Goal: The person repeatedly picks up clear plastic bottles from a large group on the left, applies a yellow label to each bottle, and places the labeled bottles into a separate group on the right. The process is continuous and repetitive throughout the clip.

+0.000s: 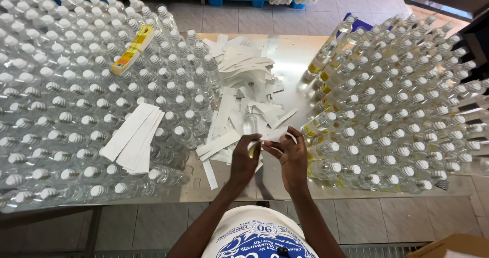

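Observation:
My left hand [244, 159] and my right hand [292, 156] are together over the middle of a metal table [285, 52]. Both pinch a thin white paper strip [274, 135] between the fingertips. A clear plastic bottle [250, 123] with a white cap lies on the table just beyond my left hand, among loose strips. A heap of white paper strips [243, 69] is spread over the table's middle, from my hands toward the far edge.
Several clear white-capped bottles [66, 100] fill the table's left side, with a stack of white strips [133, 138] and a yellow pack of labels [133, 49] lying on their caps. Several labelled bottles [392, 100] stand at the right. A tiled floor lies beyond.

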